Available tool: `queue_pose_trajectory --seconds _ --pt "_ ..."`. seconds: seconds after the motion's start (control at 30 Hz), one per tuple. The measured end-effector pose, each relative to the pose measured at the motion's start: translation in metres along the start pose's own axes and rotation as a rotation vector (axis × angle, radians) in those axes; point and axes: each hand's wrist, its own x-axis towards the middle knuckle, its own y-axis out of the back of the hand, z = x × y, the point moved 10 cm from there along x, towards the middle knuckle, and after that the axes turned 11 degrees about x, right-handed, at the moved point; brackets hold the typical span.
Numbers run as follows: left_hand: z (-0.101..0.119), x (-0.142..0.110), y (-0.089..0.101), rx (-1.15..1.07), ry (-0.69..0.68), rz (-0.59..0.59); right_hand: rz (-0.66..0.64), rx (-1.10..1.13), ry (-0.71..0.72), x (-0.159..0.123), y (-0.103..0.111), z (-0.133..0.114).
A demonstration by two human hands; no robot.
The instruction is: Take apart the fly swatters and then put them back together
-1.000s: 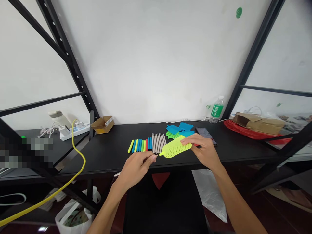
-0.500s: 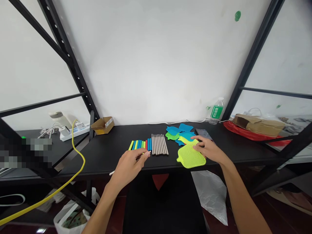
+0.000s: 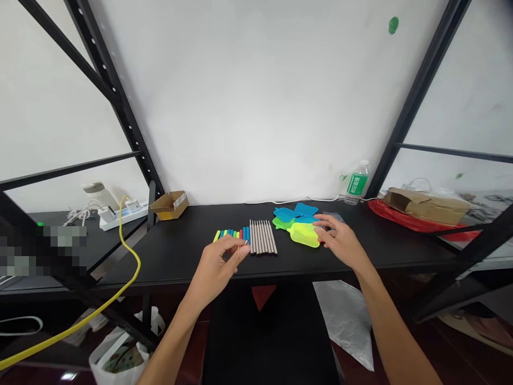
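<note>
My left hand (image 3: 222, 263) is closed in a pinch at the table's front edge, on a thin rod whose pale tip (image 3: 246, 243) pokes out past the fingertips; the hand covers most of it. Just beyond it lies a row of coloured plastic tubes (image 3: 247, 234), partly hidden by the fingers. Beside those, several metal rods (image 3: 262, 238) are lined up. With fingers apart, my right hand (image 3: 336, 239) hovers at the right side of a pile of fly swatter heads. A lime mesh swatter head (image 3: 304, 234) is nearest it, with green (image 3: 282, 223) and blue ones (image 3: 306, 209) behind.
An open cardboard box (image 3: 169, 206) stands at the back left, and a water bottle (image 3: 357, 183) at the back right. A dark flat object (image 3: 333, 216) lies behind my right hand. A yellow cable (image 3: 134, 267) hangs at the left. Black shelf posts (image 3: 420, 96) flank the table (image 3: 176, 256).
My right hand has let go of a lime swatter head, which now lies back on the pile instead of near the front edge. My left hand has shifted slightly, and its rod's far end no longer shows.
</note>
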Motion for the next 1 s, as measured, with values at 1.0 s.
queue_pose_trajectory --seconds 1.0 --pt "-0.016 -0.006 0.017 -0.864 0.119 0.299 -0.855 0.227 0.105 -0.080 -0.129 -0.083"
